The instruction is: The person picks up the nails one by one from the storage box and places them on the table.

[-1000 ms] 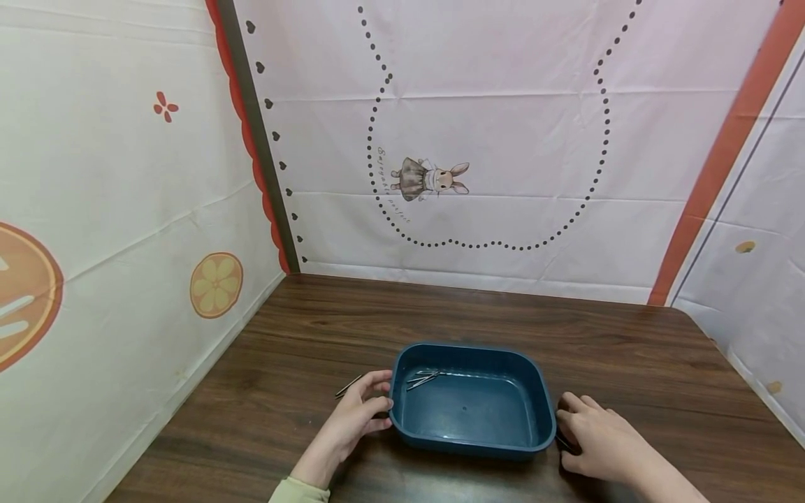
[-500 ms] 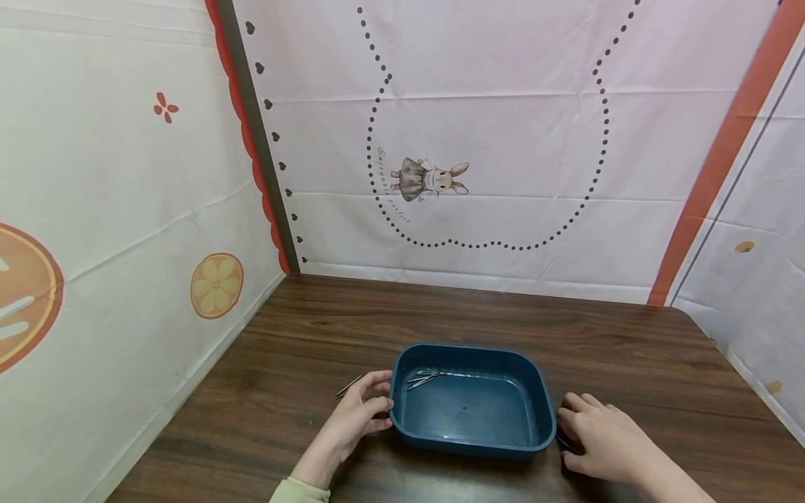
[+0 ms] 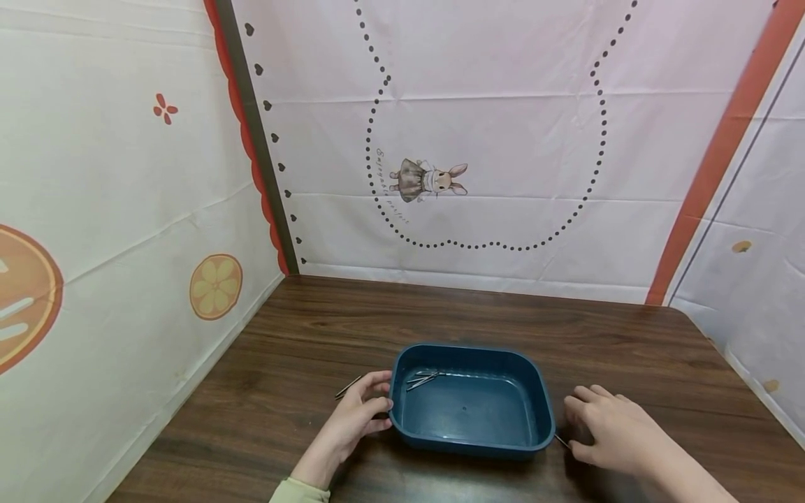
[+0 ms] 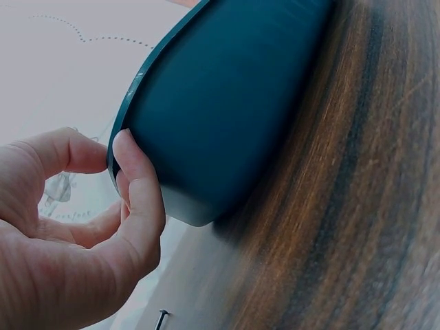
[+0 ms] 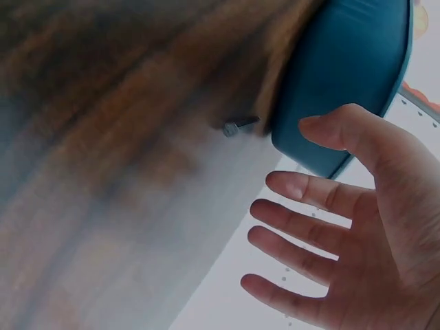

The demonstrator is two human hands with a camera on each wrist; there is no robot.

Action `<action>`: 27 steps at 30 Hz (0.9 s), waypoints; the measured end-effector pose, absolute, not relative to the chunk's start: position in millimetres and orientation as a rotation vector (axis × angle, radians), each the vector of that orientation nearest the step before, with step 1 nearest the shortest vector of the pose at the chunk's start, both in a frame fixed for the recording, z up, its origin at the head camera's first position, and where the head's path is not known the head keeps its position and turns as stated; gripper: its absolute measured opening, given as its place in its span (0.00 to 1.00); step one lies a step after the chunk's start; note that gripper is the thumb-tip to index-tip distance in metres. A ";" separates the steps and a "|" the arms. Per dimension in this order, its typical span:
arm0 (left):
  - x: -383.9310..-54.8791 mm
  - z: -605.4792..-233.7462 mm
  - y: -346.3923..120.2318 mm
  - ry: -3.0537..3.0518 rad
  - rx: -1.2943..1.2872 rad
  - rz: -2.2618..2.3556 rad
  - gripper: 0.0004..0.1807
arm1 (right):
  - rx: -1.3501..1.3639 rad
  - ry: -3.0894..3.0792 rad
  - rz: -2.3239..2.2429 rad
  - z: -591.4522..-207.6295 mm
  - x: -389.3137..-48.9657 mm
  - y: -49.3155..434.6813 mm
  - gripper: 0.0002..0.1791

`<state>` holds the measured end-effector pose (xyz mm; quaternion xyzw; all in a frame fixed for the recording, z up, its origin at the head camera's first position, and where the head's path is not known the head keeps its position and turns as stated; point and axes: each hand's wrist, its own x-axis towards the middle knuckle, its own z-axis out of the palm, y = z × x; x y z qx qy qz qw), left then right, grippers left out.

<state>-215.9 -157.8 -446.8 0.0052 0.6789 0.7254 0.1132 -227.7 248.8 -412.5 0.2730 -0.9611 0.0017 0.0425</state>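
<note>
So, far left of the frame is a white printed cloth wall (image 3: 126, 168) with an orange-slice print (image 3: 216, 287) on it. Just left of bottom centre, at least one thin metal nail (image 3: 348, 387) is lying on the dark brown wood-grain table (image 3: 264, 412), close by the left hand (image 3: 352, 419). That hand's fingers are bent, lightly pinching the left rim of a dark blue rounded-rectangle plastic bin (image 3: 474, 412), which sits low and a bit right of centre. A few slim silvery metal nails (image 3: 424, 378) are loosely bunched in the bin's upper left part. On the tabletop, just off the bin's lower right corner, there's a single slender metal nail (image 3: 562, 441), pointing toward the right hand (image 3: 619, 429). That one, lower right, is loosely spread with nothing in it.
</note>
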 end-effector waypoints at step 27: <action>-216.6 -447.8 -157.0 1.997 0.015 2.125 0.33 | 0.868 -2.799 -0.103 -377.0 -238.1 243.5 0.16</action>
